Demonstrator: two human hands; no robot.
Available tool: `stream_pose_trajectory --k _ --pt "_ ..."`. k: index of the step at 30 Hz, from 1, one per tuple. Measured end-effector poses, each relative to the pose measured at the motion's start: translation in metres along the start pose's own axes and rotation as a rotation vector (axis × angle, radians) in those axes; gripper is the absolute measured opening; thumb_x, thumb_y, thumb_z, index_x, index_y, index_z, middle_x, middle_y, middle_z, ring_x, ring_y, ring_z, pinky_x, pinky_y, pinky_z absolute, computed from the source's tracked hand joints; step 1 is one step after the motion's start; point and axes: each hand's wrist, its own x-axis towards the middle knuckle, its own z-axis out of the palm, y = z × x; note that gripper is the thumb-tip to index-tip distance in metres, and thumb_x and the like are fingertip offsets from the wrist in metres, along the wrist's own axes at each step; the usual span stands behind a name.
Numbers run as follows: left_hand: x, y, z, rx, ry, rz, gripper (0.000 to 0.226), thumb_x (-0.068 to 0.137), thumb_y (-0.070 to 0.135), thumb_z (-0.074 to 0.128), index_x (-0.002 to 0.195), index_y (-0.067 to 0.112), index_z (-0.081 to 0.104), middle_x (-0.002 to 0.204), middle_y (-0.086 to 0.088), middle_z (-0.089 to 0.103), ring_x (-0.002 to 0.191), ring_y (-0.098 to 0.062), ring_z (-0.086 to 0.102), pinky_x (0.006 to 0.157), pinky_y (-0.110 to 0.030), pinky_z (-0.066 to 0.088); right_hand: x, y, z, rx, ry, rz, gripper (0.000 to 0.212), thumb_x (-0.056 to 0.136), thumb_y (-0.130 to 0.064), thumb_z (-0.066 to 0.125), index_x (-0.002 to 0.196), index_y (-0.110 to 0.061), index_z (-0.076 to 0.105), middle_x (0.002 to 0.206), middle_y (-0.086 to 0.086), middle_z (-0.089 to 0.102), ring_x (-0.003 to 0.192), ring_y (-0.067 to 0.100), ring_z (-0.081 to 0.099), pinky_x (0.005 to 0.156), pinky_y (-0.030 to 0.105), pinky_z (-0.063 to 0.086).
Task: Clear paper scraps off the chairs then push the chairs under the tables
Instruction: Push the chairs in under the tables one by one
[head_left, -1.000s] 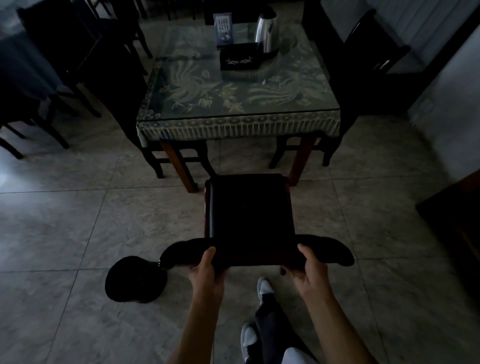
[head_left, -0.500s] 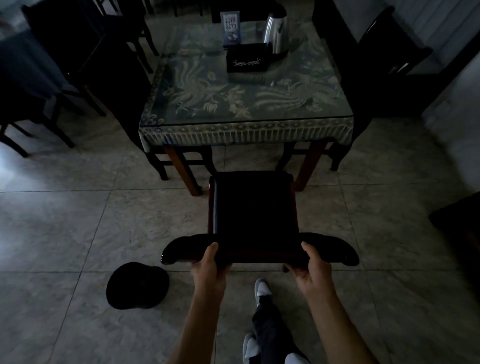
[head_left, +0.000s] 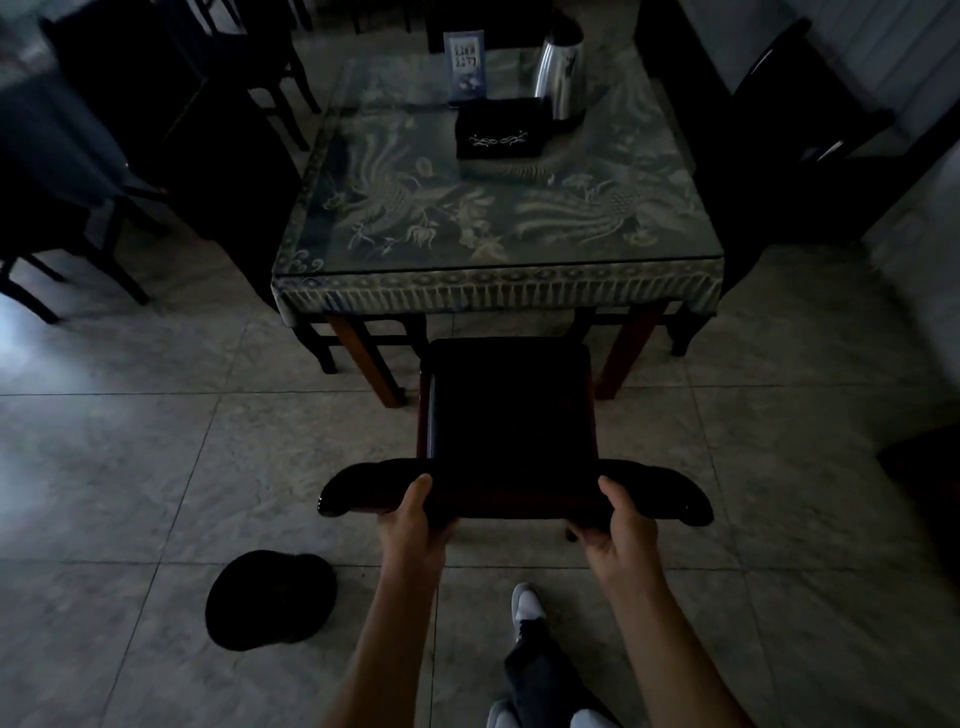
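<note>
Lower centre: left hand (head_left: 410, 525) and right hand (head_left: 621, 525), fingers closed on the top rail of the dark chair (head_left: 511, 415). Its seat front meets the surface (head_left: 498, 223) edge above; kettle (head_left: 563, 73) at top.

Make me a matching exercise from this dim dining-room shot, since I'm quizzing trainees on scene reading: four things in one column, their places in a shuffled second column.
Things:
1. chair
2. kettle
3. dark round object
4. black box

Places:
A. on the floor tiles, left of the person's arms
B. on the table, nearer the camera than the kettle
C. at the table's far edge, right of the upright card
D. gripped at its backrest by the left hand and the right hand

Pairs: 1-D, 2-C, 3-A, 4-B
</note>
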Motion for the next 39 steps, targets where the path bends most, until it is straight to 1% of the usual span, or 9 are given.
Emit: stream_pose_trajectory --k 7,11,15,18,21,26,33,36,39 --pt "0.021 0.013 0.027 -0.004 0.052 -0.011 0.041 0.088 0.012 0.066 0.125 0.007 0.051 0.118 -0.018 0.063 0.105 -0.033 0.065 0.078 -0.046 0.057 0.022 -0.015 0.026 0.019 -0.008 0.012 0.036 0.088 -0.013 0.065 0.124 -0.011 0.06 0.111 0.015 0.069 0.098 0.03 0.067 0.07 0.044 0.055" --pt "0.029 0.018 0.041 -0.001 0.053 0.009 0.038 0.089 0.012 0.064 0.124 0.006 0.052 0.117 -0.019 0.064 0.103 -0.032 0.066 0.068 -0.041 0.058 0.034 -0.022 0.035 0.023 -0.015 0.021 0.039 0.088 -0.013 0.066 0.126 -0.013 0.058 0.116 0.015 0.068 0.103 0.031 0.066 0.074 0.045 0.056" --pt "0.034 0.021 0.054 0.008 0.08 0.024 0.027 0.089 0.011 0.064 0.115 0.008 0.056 0.114 -0.018 0.065 0.101 -0.031 0.065 0.07 -0.04 0.056 0.043 -0.028 0.044 0.028 -0.029 0.025 0.041 0.088 -0.011 0.065 0.128 -0.013 0.056 0.11 0.014 0.069 0.1 0.031 0.067 0.087 0.051 0.053" --pt "0.038 0.023 0.059 0.004 0.08 0.016 0.018 0.089 0.011 0.064 0.106 0.01 0.058 0.114 -0.019 0.065 0.1 -0.03 0.066 0.072 -0.041 0.056 0.048 -0.032 0.048 0.024 -0.025 0.026 0.039 0.089 -0.01 0.065 0.127 -0.011 0.057 0.107 0.014 0.069 0.096 0.03 0.067 0.086 0.051 0.052" --pt "0.042 0.025 0.063 0.005 0.053 0.021 0.029 0.09 0.011 0.063 0.118 0.005 0.055 0.117 -0.02 0.064 0.104 -0.033 0.065 0.074 -0.043 0.057 0.051 -0.036 0.054 0.023 -0.032 0.028 0.037 0.088 -0.01 0.065 0.125 -0.012 0.058 0.11 0.014 0.069 0.098 0.03 0.067 0.084 0.051 0.053" --pt "0.05 0.03 0.069 0.002 0.065 0.025 0.033 0.088 0.012 0.065 0.119 0.003 0.056 0.118 -0.021 0.064 0.106 -0.033 0.065 0.072 -0.042 0.056 0.054 -0.041 0.062 -0.004 -0.04 0.016 0.029 0.089 -0.012 0.065 0.118 -0.014 0.06 0.106 0.011 0.069 0.094 0.027 0.067 0.076 0.046 0.054" --pt "0.063 0.035 0.081 0.018 0.077 0.047 0.037 0.09 0.012 0.063 0.125 0.004 0.05 0.118 -0.022 0.062 0.109 -0.036 0.062 0.078 -0.048 0.055 0.061 -0.046 0.077 0.003 -0.037 -0.004 0.026 0.089 -0.01 0.065 0.114 -0.015 0.059 0.109 0.012 0.067 0.097 0.029 0.065 0.089 0.054 0.052" --pt "0.063 0.034 0.083 0.021 0.082 0.04 0.039 0.091 0.014 0.063 0.126 0.004 0.05 0.118 -0.02 0.062 0.109 -0.035 0.062 0.073 -0.043 0.056 0.061 -0.048 0.079 0.006 -0.028 0.001 0.029 0.089 -0.01 0.064 0.117 -0.014 0.058 0.105 0.011 0.067 0.095 0.028 0.065 0.08 0.05 0.054" --pt "0.066 0.031 0.081 0.029 0.053 0.045 0.04 0.091 0.015 0.063 0.127 0.003 0.051 0.12 -0.021 0.063 0.109 -0.034 0.063 0.076 -0.044 0.056 0.061 -0.048 0.079 0.014 -0.02 -0.01 0.034 0.089 -0.01 0.065 0.122 -0.013 0.058 0.106 0.012 0.068 0.095 0.028 0.066 0.076 0.048 0.055"
